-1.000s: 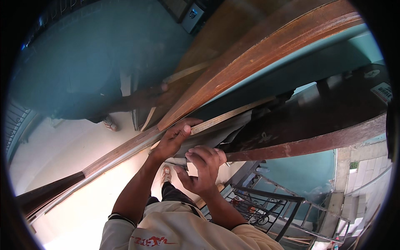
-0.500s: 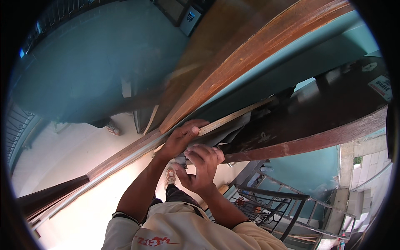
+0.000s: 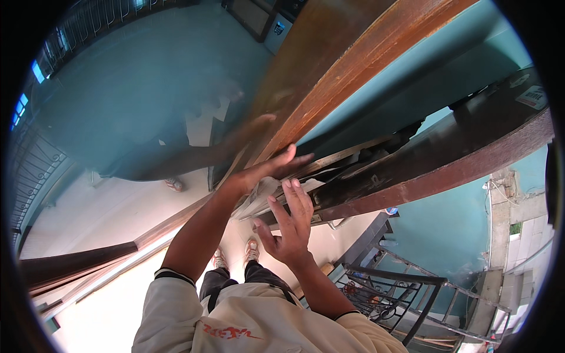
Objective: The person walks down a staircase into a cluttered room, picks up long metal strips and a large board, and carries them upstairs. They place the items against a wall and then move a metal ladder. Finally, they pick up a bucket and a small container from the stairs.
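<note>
Against the edge of a long reddish-brown wooden frame (image 3: 347, 79), my left hand (image 3: 271, 167) is open, its thumb raised and its fingers stretched out by the near end of a thin wooden strip (image 3: 353, 154). Below that hand a pale, thin piece (image 3: 258, 197) sticks out; its kind is unclear. My right hand (image 3: 289, 220) is also open, with fingers spread near the end of a dark brown panel (image 3: 412, 154) that has a reddish-brown edge. Between strip and panel runs a dark gap with torn-looking material, partly hidden by my hands.
A glossy surface (image 3: 153, 76) on the left reflects the room. Black metal railings (image 3: 406, 282) stand at lower right. Another dark wooden piece (image 3: 76, 265) lies at lower left. My shoes (image 3: 252, 250) rest on a pale floor.
My left hand has loosened from the wooden strip and its fingers have straightened. My right hand's curled fingers have stretched out. The view has shifted slightly.
</note>
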The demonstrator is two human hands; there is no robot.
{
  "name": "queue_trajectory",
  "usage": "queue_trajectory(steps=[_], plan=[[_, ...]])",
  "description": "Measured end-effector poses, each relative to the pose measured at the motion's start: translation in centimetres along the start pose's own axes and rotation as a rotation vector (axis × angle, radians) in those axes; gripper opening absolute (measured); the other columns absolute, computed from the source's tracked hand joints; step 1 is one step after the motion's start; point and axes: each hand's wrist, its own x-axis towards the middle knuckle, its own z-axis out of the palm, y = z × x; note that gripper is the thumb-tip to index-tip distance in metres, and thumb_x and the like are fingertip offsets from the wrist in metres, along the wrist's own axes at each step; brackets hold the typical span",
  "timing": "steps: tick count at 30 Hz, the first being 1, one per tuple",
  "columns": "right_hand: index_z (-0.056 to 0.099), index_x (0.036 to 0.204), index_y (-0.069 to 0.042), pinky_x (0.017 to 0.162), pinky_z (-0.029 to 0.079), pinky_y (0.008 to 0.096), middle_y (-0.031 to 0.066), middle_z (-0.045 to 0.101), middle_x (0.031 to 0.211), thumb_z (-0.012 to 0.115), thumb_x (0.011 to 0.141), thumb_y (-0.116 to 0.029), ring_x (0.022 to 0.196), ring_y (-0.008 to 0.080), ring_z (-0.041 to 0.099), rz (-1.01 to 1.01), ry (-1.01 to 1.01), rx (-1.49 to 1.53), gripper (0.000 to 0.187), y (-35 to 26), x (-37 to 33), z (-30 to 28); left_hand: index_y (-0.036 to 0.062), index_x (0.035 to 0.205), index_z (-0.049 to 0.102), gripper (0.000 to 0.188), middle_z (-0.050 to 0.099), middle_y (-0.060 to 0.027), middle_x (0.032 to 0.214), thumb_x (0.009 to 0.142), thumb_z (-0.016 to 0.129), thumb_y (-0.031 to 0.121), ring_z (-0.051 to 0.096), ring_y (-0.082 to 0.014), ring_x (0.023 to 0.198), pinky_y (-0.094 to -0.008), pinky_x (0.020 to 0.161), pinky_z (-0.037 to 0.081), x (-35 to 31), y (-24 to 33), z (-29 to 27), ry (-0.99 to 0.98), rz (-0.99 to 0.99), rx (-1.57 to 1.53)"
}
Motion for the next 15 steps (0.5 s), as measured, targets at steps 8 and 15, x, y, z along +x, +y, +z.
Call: queue_trajectory(steps=[8,15], plan=[[0.063,0.13,0.0,0.103,0.048,0.0472,0.0201,0.063,0.128,0.075,0.091,-0.015,0.121,0.0372,0.059,0.198,-0.294,0.186,0.044,2.0,-3.8,1.2,-0.0057,0.15,0.049,0.089,0.055,-0.0205,0.15,0.107,0.028,0.069,0.05,-0.0297,0.141,-0.0451,0.121,0.033,-13.1,-2.4,0.2,0.374,0.382,-0.202],[0.05,0.148,0.003,0.116,0.039,0.0492,0.0215,0.053,0.151,0.068,0.098,-0.021,0.138,0.0421,0.049,0.169,-0.389,0.116,0.058,2.4,-0.6,3.9,0.0006,0.142,0.059,0.074,0.068,-0.016,0.13,0.107,0.041,0.064,0.064,-0.0249,0.119,-0.0393,0.107,0.046,-19.6,-10.0,0.6,0.776,0.192,-0.184]])
